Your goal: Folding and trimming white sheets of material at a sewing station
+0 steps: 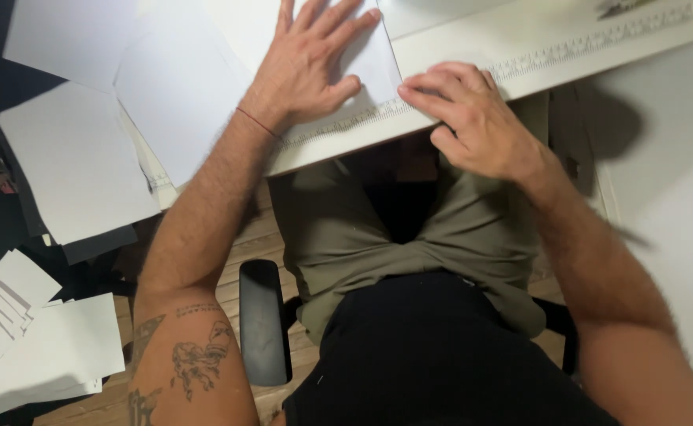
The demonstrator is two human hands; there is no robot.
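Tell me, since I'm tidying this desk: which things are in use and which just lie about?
In use: left hand flat on white sheet; right hand at ruled board edge.
Lying about: loose sheets, paper stack, chair armrest.

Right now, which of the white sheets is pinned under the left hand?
The sheet at the table's near edge, beside the ruler; the left hand lies flat on it. The others lie loose, untouched.

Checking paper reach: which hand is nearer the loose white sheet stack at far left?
Left. The left hand presses paper beside the stack; the right hand rests farther right, at the ruler edge.
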